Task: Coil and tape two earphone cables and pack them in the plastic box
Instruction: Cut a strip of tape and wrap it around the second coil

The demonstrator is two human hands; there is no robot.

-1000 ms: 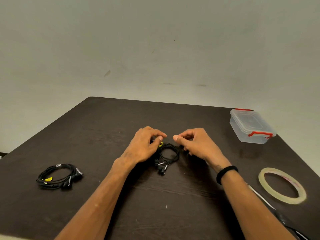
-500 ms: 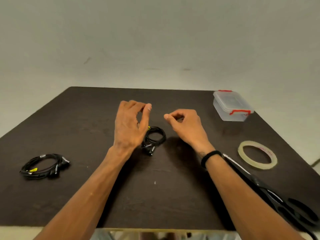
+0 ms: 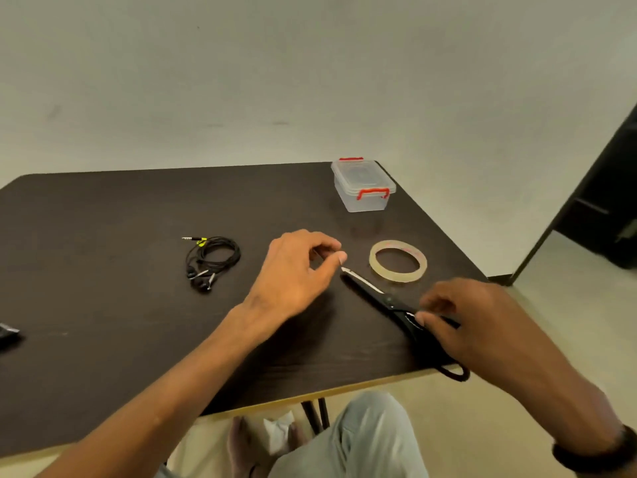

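Note:
A coiled black earphone cable (image 3: pixel 212 258) with a yellow tag lies on the dark table (image 3: pixel 103 305), left of my hands and untouched. Only an end of the second earphone bundle (image 3: pixel 7 334) shows at the far left edge. The clear plastic box (image 3: pixel 362 188) with red latches stands closed at the far right corner. A roll of clear tape (image 3: pixel 398 265) lies flat in front of it. My left hand (image 3: pixel 296 270) hovers beside the tape, fingers loosely curled, holding nothing. My right hand (image 3: pixel 468 322) grips the handles of the black scissors (image 3: pixel 375 293).
The scissors lie diagonally with the tip pointing at my left hand and one handle loop over the table's near edge. My knee and feet show below the table. A dark doorway or cabinet stands at the far right.
Both hands left the coiled cable and moved right. The left hand now hovers near the tape, and the right hand has come down onto the scissors. The view has swung right and down.

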